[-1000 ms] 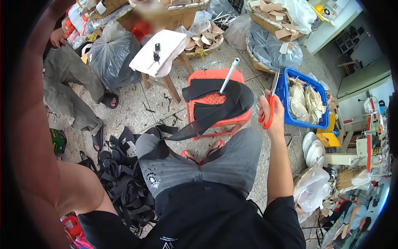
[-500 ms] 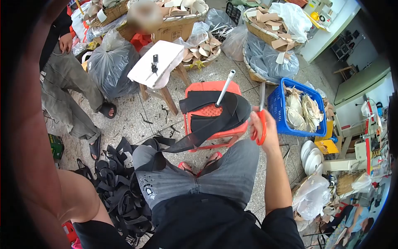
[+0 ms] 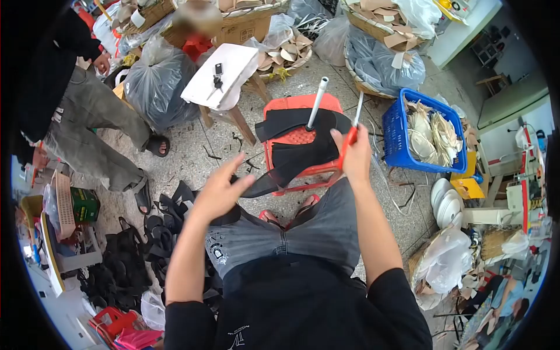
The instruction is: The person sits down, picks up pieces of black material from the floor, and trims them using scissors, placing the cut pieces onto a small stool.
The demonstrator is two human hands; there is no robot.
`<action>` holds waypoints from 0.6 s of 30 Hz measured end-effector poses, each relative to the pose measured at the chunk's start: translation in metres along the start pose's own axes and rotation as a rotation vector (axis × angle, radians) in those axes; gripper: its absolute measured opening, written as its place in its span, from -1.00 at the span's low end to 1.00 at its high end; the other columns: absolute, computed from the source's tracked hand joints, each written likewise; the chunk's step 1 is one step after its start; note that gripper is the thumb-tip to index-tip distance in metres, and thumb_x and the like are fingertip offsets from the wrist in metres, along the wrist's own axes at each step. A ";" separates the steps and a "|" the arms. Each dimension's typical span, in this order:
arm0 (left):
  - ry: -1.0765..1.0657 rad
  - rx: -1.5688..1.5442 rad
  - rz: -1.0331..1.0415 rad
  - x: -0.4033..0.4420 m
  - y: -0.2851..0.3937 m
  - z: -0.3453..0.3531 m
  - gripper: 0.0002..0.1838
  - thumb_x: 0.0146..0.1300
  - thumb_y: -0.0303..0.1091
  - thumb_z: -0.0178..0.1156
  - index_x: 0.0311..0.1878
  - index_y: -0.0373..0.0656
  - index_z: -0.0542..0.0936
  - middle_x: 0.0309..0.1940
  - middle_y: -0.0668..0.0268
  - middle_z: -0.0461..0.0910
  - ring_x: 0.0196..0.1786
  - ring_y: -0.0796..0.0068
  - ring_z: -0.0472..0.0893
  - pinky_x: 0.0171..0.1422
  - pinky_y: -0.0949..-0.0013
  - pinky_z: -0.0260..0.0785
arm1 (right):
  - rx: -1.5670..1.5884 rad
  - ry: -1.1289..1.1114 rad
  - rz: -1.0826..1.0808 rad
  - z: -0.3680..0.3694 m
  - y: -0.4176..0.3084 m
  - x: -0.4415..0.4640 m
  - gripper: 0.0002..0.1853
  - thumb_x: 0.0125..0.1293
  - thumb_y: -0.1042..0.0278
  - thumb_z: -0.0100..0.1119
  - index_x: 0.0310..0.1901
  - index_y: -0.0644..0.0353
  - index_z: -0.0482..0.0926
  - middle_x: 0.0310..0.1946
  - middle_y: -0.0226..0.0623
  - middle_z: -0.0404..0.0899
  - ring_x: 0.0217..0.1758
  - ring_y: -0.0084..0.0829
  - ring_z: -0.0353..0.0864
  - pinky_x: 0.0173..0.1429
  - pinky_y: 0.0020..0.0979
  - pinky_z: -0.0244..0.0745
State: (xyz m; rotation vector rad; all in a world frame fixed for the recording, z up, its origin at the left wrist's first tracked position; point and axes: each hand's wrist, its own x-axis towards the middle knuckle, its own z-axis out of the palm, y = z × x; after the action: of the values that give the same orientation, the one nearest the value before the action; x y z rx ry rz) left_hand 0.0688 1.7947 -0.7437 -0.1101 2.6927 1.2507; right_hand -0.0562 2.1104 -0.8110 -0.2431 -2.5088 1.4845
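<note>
Red-handled scissors [image 3: 349, 140] are in my right hand [image 3: 358, 158], blades pointing away from me beside the stool's right edge. My left hand [image 3: 219, 192] hovers above my left thigh, fingers spread and nothing in them. Between my hands, a black fabric strip [image 3: 303, 154] lies in wide folds on a red plastic stool [image 3: 303, 103]. One length of it trails off the stool toward my left hand, which partly hides it. From the stool's middle a white pipe [image 3: 317, 105] rises at a slight tilt.
A heap of black strips [image 3: 160, 233] covers the floor at my left. Another person [image 3: 99, 116] stands beyond it. A wooden stool with a white cloth [image 3: 224, 76] stands ahead; a blue crate [image 3: 396, 137] of pale pieces is at right. Several bags and baskets line the back.
My left hand has come down from the near left side to above my left thigh, its fingers spreading. The right hand with the scissors has shifted slightly left and away from me.
</note>
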 end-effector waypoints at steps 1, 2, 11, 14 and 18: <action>0.006 0.098 -0.014 0.007 -0.052 0.036 -0.38 0.46 -0.09 0.29 0.46 -0.25 0.51 0.44 0.04 0.57 0.40 0.07 0.61 0.47 0.08 0.42 | -0.004 0.007 0.002 0.002 0.002 0.008 -0.36 0.27 0.17 0.54 0.30 0.26 0.52 -0.25 -0.16 0.69 -0.24 -0.20 0.66 -0.05 -0.19 0.59; 0.017 0.198 -0.028 0.010 -0.094 0.067 -0.39 0.47 -0.10 0.28 0.47 -0.22 0.51 0.41 0.03 0.59 0.39 0.04 0.61 0.46 0.08 0.41 | -0.078 -0.022 0.007 0.008 0.007 0.016 -0.36 0.27 0.21 0.51 0.32 0.26 0.51 -0.23 -0.15 0.70 -0.22 -0.20 0.67 -0.04 -0.21 0.60; 0.042 -0.213 -0.274 0.026 -0.101 0.068 -0.67 0.51 -0.18 0.22 -0.02 -0.29 0.75 -0.36 0.30 0.69 -0.35 0.37 0.54 -0.17 0.29 0.41 | -0.036 -0.115 0.082 0.010 0.018 0.050 -0.35 0.20 0.35 0.42 0.36 0.21 0.49 -0.18 -0.06 0.75 -0.16 0.04 0.74 -0.01 -0.07 0.61; 0.008 -0.254 -0.233 0.044 -0.061 0.030 -0.68 0.52 -0.20 0.21 -0.11 -0.31 0.75 -0.45 0.41 0.63 -0.42 0.51 0.45 -0.27 0.36 0.35 | -0.193 -0.062 0.025 0.005 0.057 0.066 -0.35 0.24 0.31 0.42 0.37 0.21 0.48 -0.16 -0.03 0.75 -0.13 0.09 0.75 0.00 -0.05 0.61; -0.065 -0.166 -0.180 0.071 -0.066 0.028 -0.69 0.53 -0.23 0.22 -0.14 -0.32 0.75 -0.46 0.44 0.60 -0.42 0.56 0.44 -0.27 0.40 0.34 | -0.338 -0.028 0.015 0.003 0.045 0.055 -0.35 0.28 0.24 0.44 0.36 0.22 0.47 -0.16 -0.03 0.75 -0.12 0.11 0.75 0.01 -0.03 0.61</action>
State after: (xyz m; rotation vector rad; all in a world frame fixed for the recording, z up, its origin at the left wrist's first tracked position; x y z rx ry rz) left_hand 0.0114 1.7743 -0.8240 -0.3195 2.4588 1.3934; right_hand -0.1086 2.1430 -0.8470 -0.2972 -2.7746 1.0667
